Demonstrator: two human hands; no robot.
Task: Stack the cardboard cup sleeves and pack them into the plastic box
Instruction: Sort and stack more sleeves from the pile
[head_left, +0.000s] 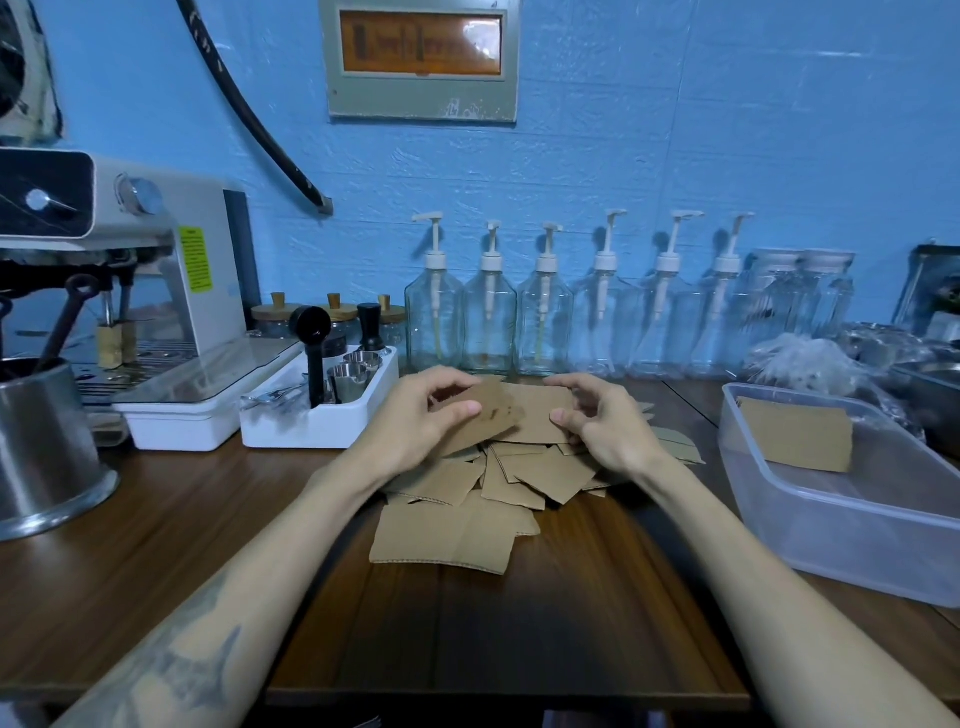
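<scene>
A loose pile of flat brown cardboard cup sleeves (467, 499) lies on the wooden counter in the middle of the view. Above its far end, my left hand (421, 415) pinches a small bunch of sleeves (519, 410) between thumb and fingers. My right hand (597, 421) grips the bunch's right end with curled fingers. The clear plastic box (852, 525) stands at the right, open, with a short stack of sleeves (797, 434) leaning against its far wall.
A white tray (311, 421) with steel cups and a black scoop sits left of the pile, beside an espresso machine (130, 291). A steel jug (41, 452) stands at far left. Several empty pump bottles (545, 312) line the blue wall.
</scene>
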